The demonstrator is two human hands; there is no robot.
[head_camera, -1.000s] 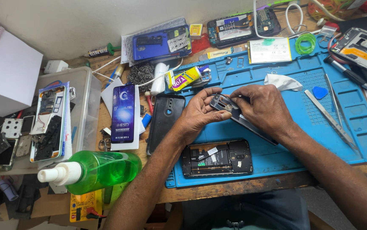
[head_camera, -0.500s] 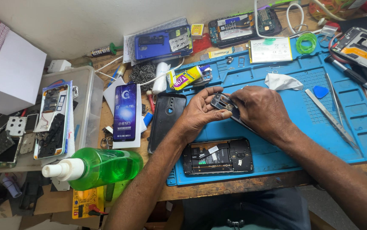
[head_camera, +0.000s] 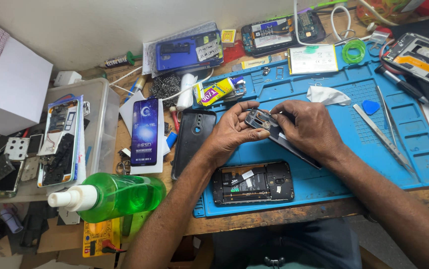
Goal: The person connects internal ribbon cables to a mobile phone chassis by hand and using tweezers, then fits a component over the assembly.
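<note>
Grey phone frame [head_camera: 274, 132] held by fingers of both hands, yellow glue tube [head_camera: 216, 92] behind, blue mat [head_camera: 334, 174] beneath

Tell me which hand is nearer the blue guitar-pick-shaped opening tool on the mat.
Right. The right hand lies just left of the blue pick, apart from it. The left hand is farther left, beyond the dark phone part both hands hold.

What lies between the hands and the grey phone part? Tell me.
Nothing visible. The left hand and right hand both already hold the grey phone part above the blue mat; the opened phone lies below them, apart.
</note>
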